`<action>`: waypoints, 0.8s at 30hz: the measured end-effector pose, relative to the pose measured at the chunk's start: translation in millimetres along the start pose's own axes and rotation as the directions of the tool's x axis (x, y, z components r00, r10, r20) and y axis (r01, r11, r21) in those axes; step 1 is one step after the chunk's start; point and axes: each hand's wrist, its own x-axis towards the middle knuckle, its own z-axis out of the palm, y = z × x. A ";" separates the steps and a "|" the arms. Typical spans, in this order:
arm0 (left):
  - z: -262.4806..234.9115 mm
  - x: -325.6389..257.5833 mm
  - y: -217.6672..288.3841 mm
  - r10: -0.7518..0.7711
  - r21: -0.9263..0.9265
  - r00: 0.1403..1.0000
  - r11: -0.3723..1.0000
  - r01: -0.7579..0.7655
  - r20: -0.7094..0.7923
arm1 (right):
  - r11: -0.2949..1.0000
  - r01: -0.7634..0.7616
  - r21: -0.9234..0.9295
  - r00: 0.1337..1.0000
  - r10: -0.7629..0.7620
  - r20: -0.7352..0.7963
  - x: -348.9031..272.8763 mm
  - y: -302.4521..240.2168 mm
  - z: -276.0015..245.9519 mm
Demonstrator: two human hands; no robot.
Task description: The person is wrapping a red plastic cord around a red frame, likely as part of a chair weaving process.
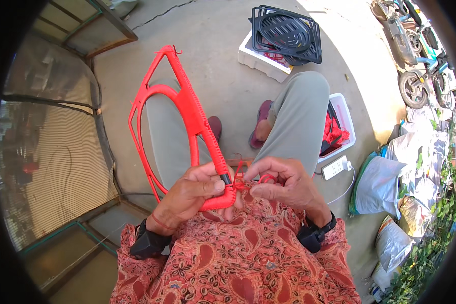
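A black frame covered in red wrapping (191, 111), with a curved inner bar, leans across my left thigh and narrows to a point at its far end. My left hand (187, 195) grips its near corner, thumb on top beside a short bare black stretch (226, 179). Close stitches run along the wrapped bar. Red cord (238, 175) is bunched at that corner and reaches over to my right hand (289, 185). The right thumb and forefinger are bent around the cord, with a loop of it by the fingers.
Black slotted frames (286, 35) lie on a white foam box (258, 63) beyond my knees. Right of my leg stand a white bin (345, 119) with red material and a power strip (334, 168). Sacks (377, 185) line the right side; a mesh panel (61, 172) stands left.
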 end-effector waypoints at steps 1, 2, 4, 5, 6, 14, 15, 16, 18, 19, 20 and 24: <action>0.0 -0.1 -0.8 -0.006 -0.001 1.000 1.000 0.006 -0.008 | 1.000 -0.002 0.003 1.000 0.002 -0.002 1.9 3.6 2.2; 0.2 0.0 -1.0 -0.012 -0.001 1.000 1.000 0.012 -0.016 | 0.997 0.040 -0.059 0.999 -0.039 0.014 4.8 9.8 3.9; 0.5 1.3 -0.9 -0.016 0.006 1.000 1.000 0.016 -0.016 | 0.990 0.082 -0.116 0.996 -0.079 0.029 6.9 16.1 4.0; 0.7 1.5 -0.8 -0.017 0.012 1.000 1.000 0.017 -0.014 | 0.998 0.058 -0.009 0.998 -0.058 0.020 7.1 17.4 4.0; 1.1 1.8 -0.6 -0.021 0.013 1.000 1.000 0.021 -0.014 | 0.995 0.035 0.099 0.999 -0.036 0.013 7.4 19.1 3.7; -1.4 -1.0 -0.6 -0.030 0.019 0.999 0.999 0.029 0.025 | 0.993 0.081 0.084 0.973 -0.060 -0.223 9.5 50.7 -8.4; -0.9 -1.1 -0.3 -0.030 0.019 0.999 0.999 0.029 0.026 | 0.995 0.076 0.064 0.967 -0.057 -0.248 9.1 54.3 -8.8; 0.1 -1.3 0.3 -0.032 0.027 0.999 0.999 0.032 0.019 | 0.995 0.076 0.064 0.967 -0.058 -0.248 8.6 56.6 -8.8; 1.1 -1.4 1.9 -0.035 0.036 0.999 0.999 0.035 0.011 | 0.988 0.091 -0.127 0.934 -0.129 -0.333 8.6 60.2 -8.7; 1.8 -1.1 3.0 -0.035 0.034 0.999 0.999 0.034 0.015 | 0.988 0.092 -0.127 0.934 -0.130 -0.333 8.3 59.3 -8.6; 2.2 -1.4 3.6 -0.035 0.032 0.999 0.999 0.034 0.019 | 0.982 0.069 -0.177 0.924 -0.130 -0.360 7.5 57.4 -7.9; -1.3 -3.7 0.5 -0.006 0.011 0.999 1.000 0.005 0.048 | 0.926 0.066 -0.371 0.898 -0.217 -0.382 5.4 56.1 -9.4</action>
